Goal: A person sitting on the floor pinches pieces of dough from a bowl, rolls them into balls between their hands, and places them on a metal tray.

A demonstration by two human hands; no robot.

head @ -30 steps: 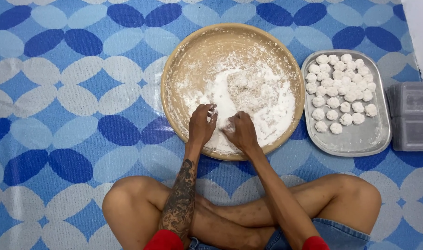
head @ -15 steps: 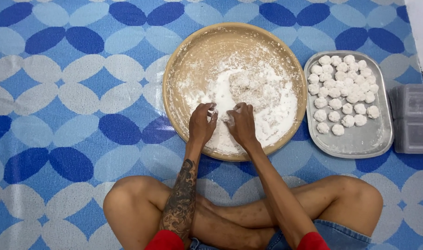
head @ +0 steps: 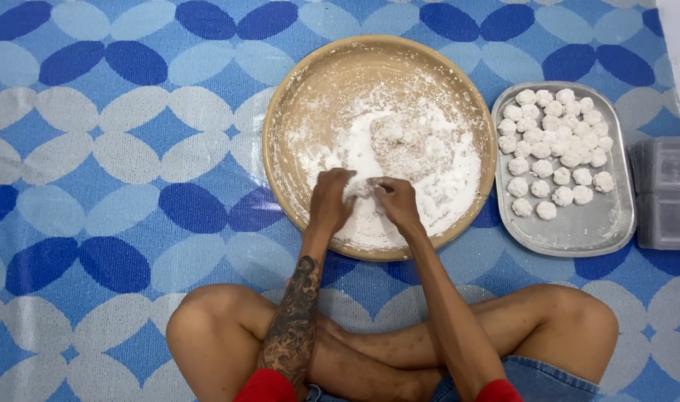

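Head view, the only view. Landmark: the round tan bowl (head: 280, 149) on the blue patterned mat (head: 94, 186).

Left hand (head: 331, 199): inside the bowl at its near rim, fingers curled down and drawn together over the white flour (head: 444, 171). Right hand (head: 396, 202): just beside the left, also at the near rim, fingertips bent inward. Between the two hands sits a small white lump (head: 362, 187); both sets of fingertips appear to pinch it from either side, though the contact itself is partly hidden by the knuckles.

Flour covers the middle and near half of the bowl; the far wall is dusted but mostly bare. A coarser crumbly heap (head: 399, 141) lies at the bowl's centre, beyond the hands.

Right of the bowl, close beside it: a metal tray (head: 578, 231) holding many white balls (head: 556, 149), packed toward its far end; the near end is bare metal. Right of the tray: a grey lidded box (head: 667, 193), partly out of frame.

Step in hand, as judged: shaping one portion into a ball. The next move would call for the lump to be pressed firm enough to hold together, then carried right to the tray's bare near end without disturbing the balls already set
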